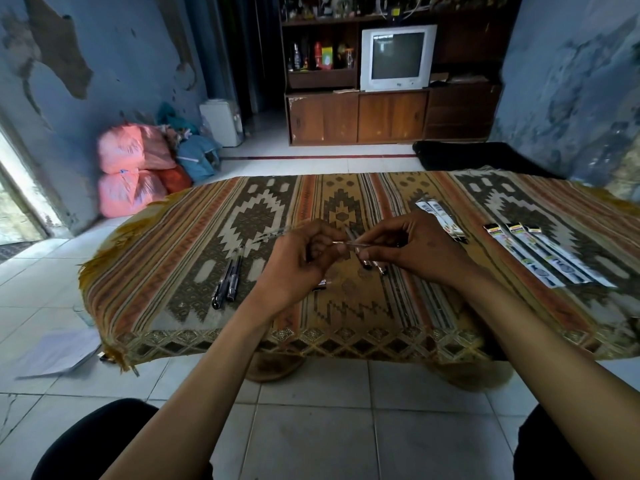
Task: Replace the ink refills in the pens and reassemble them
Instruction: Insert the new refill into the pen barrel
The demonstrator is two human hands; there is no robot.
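Over the middle of the patterned cloth, my left hand (299, 263) grips a clear pen barrel (273, 233) that sticks out up and to the left. My right hand (407, 245) pinches a thin ink refill (349, 243) whose metal tip points left toward my left fingers. Two or three black pens (228, 278) lie side by side left of my hands. Small dark pen parts (375, 266) lie on the cloth under my right hand. A small dark piece (320, 284) lies below my left hand.
Refill packets (540, 256) lie in a row at the right of the table (311, 344); two more packets (438, 216) lie further back. Papers (59, 351) lie on the tiled floor at the left. Bags, a cabinet and a television stand beyond the table.
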